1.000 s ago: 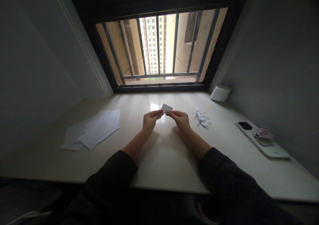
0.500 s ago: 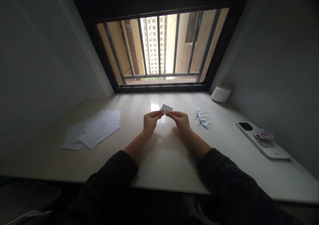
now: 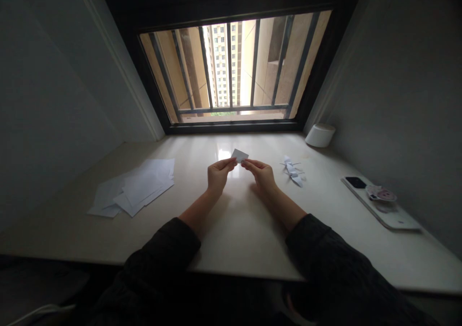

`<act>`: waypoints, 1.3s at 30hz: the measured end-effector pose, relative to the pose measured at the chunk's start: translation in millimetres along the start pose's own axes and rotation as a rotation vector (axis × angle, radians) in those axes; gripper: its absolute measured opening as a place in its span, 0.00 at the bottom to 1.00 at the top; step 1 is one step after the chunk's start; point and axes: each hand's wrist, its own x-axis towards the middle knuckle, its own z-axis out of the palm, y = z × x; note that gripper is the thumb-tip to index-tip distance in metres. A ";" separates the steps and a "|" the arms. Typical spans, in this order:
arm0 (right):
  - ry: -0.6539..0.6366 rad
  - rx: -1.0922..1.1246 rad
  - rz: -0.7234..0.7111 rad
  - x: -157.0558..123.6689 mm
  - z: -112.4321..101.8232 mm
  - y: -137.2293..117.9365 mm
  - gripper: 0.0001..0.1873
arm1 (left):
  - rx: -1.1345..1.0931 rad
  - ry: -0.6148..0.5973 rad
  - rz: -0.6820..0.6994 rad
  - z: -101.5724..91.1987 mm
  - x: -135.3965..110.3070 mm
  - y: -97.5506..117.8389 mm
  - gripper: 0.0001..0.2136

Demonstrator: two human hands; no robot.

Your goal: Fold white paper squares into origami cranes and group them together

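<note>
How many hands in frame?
2. The left hand pinches the small white paper at its left lower edge. The right hand pinches it from the right. Both are above the middle of the desk. No other hands show.

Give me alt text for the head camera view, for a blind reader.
The left hand and right hand pinch a small white paper piece above a pale desk below a barred window. Loose white sheets lie at left; folded paper figures and a phone at right.
</note>
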 end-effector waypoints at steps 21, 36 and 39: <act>0.008 0.113 0.067 -1.9 1.0 -0.1 0.16 | -0.025 0.067 -0.027 4.4 -6.3 -0.2 0.16; 0.032 0.069 0.003 -5.7 3.2 -8.3 0.16 | -0.014 0.025 0.034 5.0 -6.8 3.8 0.18; 0.024 0.060 -0.037 -7.7 4.3 -10.4 0.16 | 0.028 -0.013 0.073 5.3 -8.5 6.8 0.25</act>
